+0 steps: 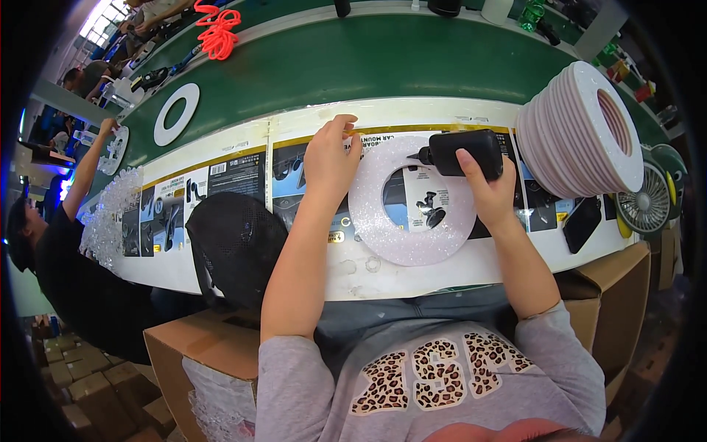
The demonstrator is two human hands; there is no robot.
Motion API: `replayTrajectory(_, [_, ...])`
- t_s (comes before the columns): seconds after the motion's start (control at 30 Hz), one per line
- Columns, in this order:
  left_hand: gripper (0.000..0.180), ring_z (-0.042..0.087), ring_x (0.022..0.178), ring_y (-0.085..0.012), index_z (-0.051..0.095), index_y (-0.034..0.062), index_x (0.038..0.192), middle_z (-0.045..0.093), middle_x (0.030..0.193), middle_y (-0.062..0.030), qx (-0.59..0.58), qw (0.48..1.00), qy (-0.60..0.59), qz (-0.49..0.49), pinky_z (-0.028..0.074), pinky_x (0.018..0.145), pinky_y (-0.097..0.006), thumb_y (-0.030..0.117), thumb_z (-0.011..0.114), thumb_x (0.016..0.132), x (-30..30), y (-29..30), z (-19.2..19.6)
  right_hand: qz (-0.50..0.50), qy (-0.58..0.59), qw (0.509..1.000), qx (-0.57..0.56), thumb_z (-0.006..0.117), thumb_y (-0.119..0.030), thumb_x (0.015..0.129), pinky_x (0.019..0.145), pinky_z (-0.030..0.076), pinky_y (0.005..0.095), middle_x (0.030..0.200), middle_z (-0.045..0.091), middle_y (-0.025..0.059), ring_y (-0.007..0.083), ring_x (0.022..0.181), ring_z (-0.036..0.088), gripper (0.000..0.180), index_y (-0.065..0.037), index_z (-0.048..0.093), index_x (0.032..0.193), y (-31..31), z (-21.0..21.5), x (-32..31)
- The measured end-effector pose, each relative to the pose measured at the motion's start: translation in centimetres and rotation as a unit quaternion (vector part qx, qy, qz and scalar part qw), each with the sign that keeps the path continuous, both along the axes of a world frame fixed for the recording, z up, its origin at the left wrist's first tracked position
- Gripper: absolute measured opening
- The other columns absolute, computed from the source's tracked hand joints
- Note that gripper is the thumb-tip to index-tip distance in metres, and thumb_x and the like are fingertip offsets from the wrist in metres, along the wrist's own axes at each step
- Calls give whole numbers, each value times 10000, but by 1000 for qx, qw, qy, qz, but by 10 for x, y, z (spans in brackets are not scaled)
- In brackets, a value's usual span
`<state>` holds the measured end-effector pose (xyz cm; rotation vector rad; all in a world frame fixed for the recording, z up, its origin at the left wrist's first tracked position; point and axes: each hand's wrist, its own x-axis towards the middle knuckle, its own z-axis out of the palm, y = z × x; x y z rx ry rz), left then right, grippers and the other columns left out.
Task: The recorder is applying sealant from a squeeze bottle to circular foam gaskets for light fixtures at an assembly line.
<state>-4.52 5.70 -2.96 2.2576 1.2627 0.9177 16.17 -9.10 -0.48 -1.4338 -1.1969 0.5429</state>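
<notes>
A flat white glittery ring (372, 228) lies in front of me on the printed cardboard covering the table. My right hand (487, 184) grips a black squeeze bottle (465, 152) on its side above the ring's upper right part. The bottle's pointed nozzle aims left, over the band near the centre hole; whether the tip touches it I cannot tell. By the ring's upper left edge is my left hand (331, 156), fingers slightly bent and apart, holding nothing. Through the centre hole, printed cardboard shows.
A leaning stack of similar rings (556, 136) stands right, near a black phone (582, 224) and small fan (645, 197). Left are a black mesh cap (236, 239), clear plastic pieces (110, 221) and another ring (177, 115). A co-worker (81, 272) reaches across the table's far left.
</notes>
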Motion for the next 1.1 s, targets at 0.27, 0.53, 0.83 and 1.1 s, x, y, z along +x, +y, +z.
replayTrajectory(0.27, [264, 662, 888, -242, 609, 82, 1095, 688, 978, -88, 2, 1000, 1, 0, 528, 782, -371, 90, 653, 835, -1, -1, 2, -7, -6, 1000, 9, 670, -229, 923, 773, 469, 247, 928, 693, 69, 118, 829, 607, 289, 29, 679, 1054, 0, 2, -1])
replayTrajectory(0.53, [286, 662, 890, -246, 590, 89, 1122, 685, 980, -85, -19, 1000, 3, 0, 528, 780, -375, 92, 651, 842, 0, -2, 3, -6, -8, 1000, 1, 674, -230, 923, 750, 465, 243, 901, 687, 54, 108, 808, 597, 268, 23, 681, 1009, 0, 1, 1])
replayTrajectory(0.83, [299, 664, 890, -250, 578, 100, 1133, 686, 978, -85, -6, 1000, 3, -3, 527, 781, -377, 99, 656, 844, -1, 0, 0, 0, 35, 999, 23, 670, -220, 927, 778, 472, 255, 956, 690, 60, 115, 841, 603, 291, 25, 657, 1085, -4, 3, -2])
replayTrajectory(1.1, [310, 662, 894, -255, 572, 94, 1149, 687, 977, -85, -21, 1000, 1, -2, 524, 787, -377, 103, 647, 848, 0, -2, 2, 39, 21, 998, 48, 698, -189, 899, 760, 481, 251, 931, 703, 92, 120, 818, 616, 308, 30, 664, 1113, 1, 2, -14])
